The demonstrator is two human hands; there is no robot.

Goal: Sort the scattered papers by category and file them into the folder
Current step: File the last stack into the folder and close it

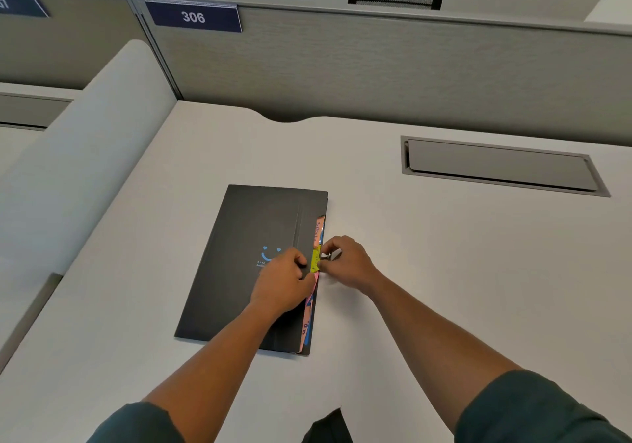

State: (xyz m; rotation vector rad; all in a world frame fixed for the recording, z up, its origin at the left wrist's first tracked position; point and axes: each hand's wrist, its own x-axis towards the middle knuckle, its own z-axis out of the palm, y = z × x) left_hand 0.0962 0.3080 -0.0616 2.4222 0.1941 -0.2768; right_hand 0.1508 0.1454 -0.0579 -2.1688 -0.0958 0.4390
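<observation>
Closing up the filled folder at its open edge

On the white desk the dark folder lies shut in front of you, with coloured papers peeking out along its right edge, so the filing looks nearly done. Your left hand rests curled on the cover near that edge; keep it pressing down so the stack cannot slide. Your right hand is pinched closed at the edge on something small and pale; whether it is a clip or a tab, I cannot tell. Nudge the yellow sheet inward and square every edge before you let go.
</observation>
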